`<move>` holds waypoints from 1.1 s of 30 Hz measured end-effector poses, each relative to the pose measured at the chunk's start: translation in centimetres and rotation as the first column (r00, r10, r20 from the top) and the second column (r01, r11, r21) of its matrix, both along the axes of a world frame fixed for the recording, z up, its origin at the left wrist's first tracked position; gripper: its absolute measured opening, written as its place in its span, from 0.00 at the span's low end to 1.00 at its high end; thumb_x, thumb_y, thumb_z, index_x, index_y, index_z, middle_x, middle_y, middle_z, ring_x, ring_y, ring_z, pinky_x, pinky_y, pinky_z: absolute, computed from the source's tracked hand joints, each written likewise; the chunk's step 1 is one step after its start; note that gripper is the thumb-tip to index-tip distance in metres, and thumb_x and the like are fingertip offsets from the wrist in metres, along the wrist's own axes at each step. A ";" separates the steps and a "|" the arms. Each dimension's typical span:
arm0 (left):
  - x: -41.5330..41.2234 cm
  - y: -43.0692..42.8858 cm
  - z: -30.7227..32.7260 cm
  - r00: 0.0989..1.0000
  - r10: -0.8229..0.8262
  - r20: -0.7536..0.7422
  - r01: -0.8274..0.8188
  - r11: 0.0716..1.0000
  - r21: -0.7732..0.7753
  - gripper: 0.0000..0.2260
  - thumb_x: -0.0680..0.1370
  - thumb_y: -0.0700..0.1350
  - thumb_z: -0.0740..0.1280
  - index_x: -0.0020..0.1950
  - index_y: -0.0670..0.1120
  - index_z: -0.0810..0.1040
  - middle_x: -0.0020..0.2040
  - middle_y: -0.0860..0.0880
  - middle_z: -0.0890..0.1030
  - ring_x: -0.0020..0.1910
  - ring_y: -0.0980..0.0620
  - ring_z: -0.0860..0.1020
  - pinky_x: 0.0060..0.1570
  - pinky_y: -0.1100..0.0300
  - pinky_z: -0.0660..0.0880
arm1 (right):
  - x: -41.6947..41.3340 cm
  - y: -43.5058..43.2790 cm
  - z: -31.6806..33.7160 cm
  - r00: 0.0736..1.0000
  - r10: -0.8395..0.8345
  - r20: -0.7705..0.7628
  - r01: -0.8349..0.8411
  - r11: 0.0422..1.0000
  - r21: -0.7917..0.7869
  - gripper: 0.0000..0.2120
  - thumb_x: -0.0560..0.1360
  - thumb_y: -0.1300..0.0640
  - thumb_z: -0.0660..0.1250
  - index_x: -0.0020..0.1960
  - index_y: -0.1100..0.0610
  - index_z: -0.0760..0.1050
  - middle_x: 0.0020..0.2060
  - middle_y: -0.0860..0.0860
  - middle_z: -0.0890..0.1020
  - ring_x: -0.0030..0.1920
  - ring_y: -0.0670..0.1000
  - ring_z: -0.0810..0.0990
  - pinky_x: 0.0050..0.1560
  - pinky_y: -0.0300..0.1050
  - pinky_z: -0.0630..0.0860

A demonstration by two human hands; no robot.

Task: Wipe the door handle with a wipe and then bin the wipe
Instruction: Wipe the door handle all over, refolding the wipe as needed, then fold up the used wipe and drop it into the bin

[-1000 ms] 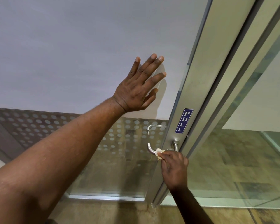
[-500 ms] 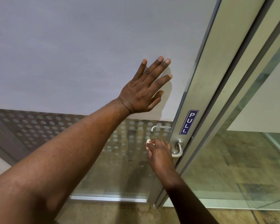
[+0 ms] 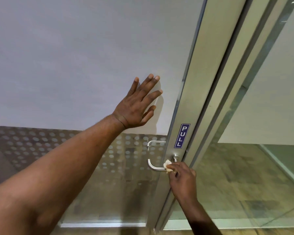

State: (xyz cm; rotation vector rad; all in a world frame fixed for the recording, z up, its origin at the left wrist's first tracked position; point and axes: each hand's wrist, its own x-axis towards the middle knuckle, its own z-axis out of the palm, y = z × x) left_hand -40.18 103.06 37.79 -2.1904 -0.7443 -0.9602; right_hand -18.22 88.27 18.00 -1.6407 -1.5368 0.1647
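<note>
A steel lever door handle (image 3: 153, 166) sticks out from the metal door frame (image 3: 196, 92), below a blue PULL sticker (image 3: 182, 135). My right hand (image 3: 182, 179) pinches a small crumpled white wipe (image 3: 168, 165) against the handle bar, close to its pivot. My left hand (image 3: 138, 103) lies flat with fingers spread on the frosted glass panel (image 3: 75, 56) above and left of the handle, holding nothing.
The lower glass (image 3: 109, 167) carries a dotted pattern and reflects a second handle (image 3: 154, 142). A clear glass panel (image 3: 253, 175) stands to the right of the frame, with tiled floor behind it. No bin is in view.
My right hand slid the wipe along the handle from its free left end back to the pivot end. My left hand stayed pressed on the glass.
</note>
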 end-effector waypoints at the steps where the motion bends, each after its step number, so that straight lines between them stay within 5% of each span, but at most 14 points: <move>1: 0.0 -0.4 0.0 1.000 0.004 -0.004 -0.004 1.000 -0.015 0.24 0.81 0.47 0.65 0.77 0.44 0.67 0.82 0.36 0.59 0.83 0.38 0.55 0.82 0.42 0.41 | 0.0 0.1 0.8 0.997 0.022 -0.080 -0.019 0.999 0.036 0.17 0.69 0.67 0.75 0.48 0.46 0.85 0.48 0.39 0.82 0.50 0.45 0.82 0.57 0.53 0.74; 6: 1.3 -4.7 -0.9 1.000 -0.002 -0.029 0.001 0.999 -0.038 0.24 0.81 0.49 0.64 0.76 0.45 0.69 0.82 0.39 0.62 0.83 0.42 0.58 0.82 0.39 0.44 | -0.6 0.3 6.3 0.934 0.183 -0.306 -0.117 0.968 0.223 0.18 0.67 0.74 0.72 0.45 0.51 0.85 0.48 0.42 0.81 0.52 0.44 0.82 0.53 0.30 0.73; 10: 2.1 -8.6 -3.1 0.999 -0.020 -0.046 0.017 0.997 -0.076 0.21 0.81 0.50 0.64 0.72 0.43 0.76 0.74 0.41 0.75 0.76 0.44 0.72 0.80 0.37 0.54 | -1.3 0.0 10.5 0.857 0.334 -0.393 -0.197 0.916 0.349 0.14 0.70 0.73 0.72 0.42 0.53 0.83 0.47 0.48 0.82 0.52 0.48 0.82 0.57 0.38 0.75; 15: 0.8 -12.9 -5.8 0.999 0.039 0.030 -0.035 0.991 -0.126 0.16 0.81 0.48 0.67 0.65 0.42 0.80 0.57 0.44 0.83 0.59 0.45 0.81 0.77 0.39 0.63 | -2.7 -0.5 13.3 0.668 0.456 -0.589 -0.284 0.887 0.364 0.16 0.72 0.73 0.70 0.44 0.51 0.82 0.43 0.49 0.86 0.46 0.50 0.85 0.50 0.41 0.80; 25: -5.4 -20.7 -6.3 0.949 0.287 0.131 -0.257 0.943 -0.210 0.10 0.79 0.43 0.67 0.58 0.42 0.80 0.48 0.46 0.83 0.49 0.45 0.81 0.76 0.42 0.64 | -11.3 -3.8 12.7 0.325 0.606 -0.726 -0.521 0.755 0.397 0.19 0.72 0.76 0.68 0.53 0.54 0.79 0.40 0.46 0.86 0.43 0.43 0.84 0.46 0.35 0.77; 33: -13.0 -26.8 -6.4 0.882 0.423 0.208 -0.375 0.897 -0.236 0.07 0.79 0.39 0.70 0.56 0.43 0.78 0.44 0.47 0.79 0.46 0.47 0.79 0.74 0.40 0.65 | -19.7 -7.7 12.5 0.131 0.630 -0.765 -0.650 0.637 0.414 0.12 0.74 0.62 0.66 0.49 0.55 0.87 0.51 0.56 0.88 0.53 0.52 0.84 0.50 0.43 0.78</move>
